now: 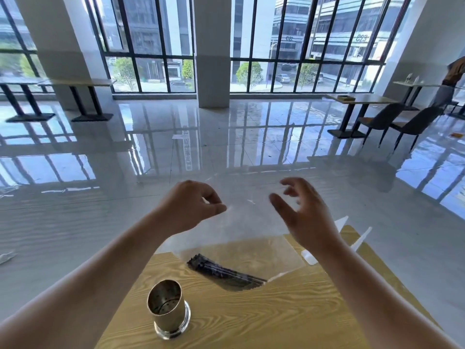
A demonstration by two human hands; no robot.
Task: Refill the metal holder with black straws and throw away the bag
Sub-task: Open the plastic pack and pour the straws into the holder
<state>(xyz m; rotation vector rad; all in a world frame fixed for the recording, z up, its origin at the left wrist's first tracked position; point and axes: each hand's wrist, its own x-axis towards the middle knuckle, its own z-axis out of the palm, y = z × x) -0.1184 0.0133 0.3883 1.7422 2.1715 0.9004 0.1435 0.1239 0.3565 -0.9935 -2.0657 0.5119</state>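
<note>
Clear bag point(251, 222) pinched by left hand point(191, 205) | right hand point(302, 212) spread loose | straws point(224, 270) inside | holder point(168, 308) beside

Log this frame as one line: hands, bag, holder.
left hand: pinching bag top | right hand: open at bag | bag: held up, straws at bottom | holder: upright on table, no straws visible

Straws point(226, 272) blurred inside bag point(251, 230), count unclear
</note>
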